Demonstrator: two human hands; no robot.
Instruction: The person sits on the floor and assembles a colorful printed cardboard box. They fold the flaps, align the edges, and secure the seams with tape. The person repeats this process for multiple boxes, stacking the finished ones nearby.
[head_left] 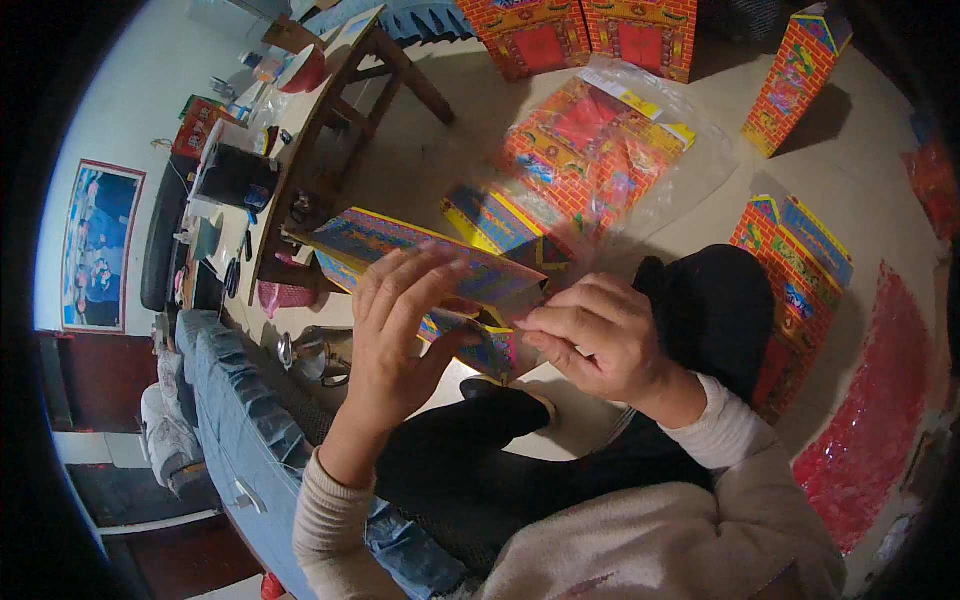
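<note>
In front of me is a folded cardboard piece (420,237) printed in blue, purple and yellow, like a roof panel, with further flaps below it. My left hand (397,320) lies over its near side, fingers stretched and thumb apart, the fingertips slightly blurred. At the piece's right end, my right hand (605,335) pinches thumb and forefinger together at the edge of a flap. Just behind stands another blue and yellow cardboard part (495,222). To the right of my knee leans a brick-patterned cardboard house (790,280).
A clear plastic bag (690,185) with flat brick-printed sheets lies on the floor ahead. More printed panels (590,40) and a narrow cardboard tower (795,85) stand farther off. On the left are a wooden table (310,120), a metal kettle (318,352) and a blue-covered sofa (230,400). Red plastic sheeting (870,420) lies right.
</note>
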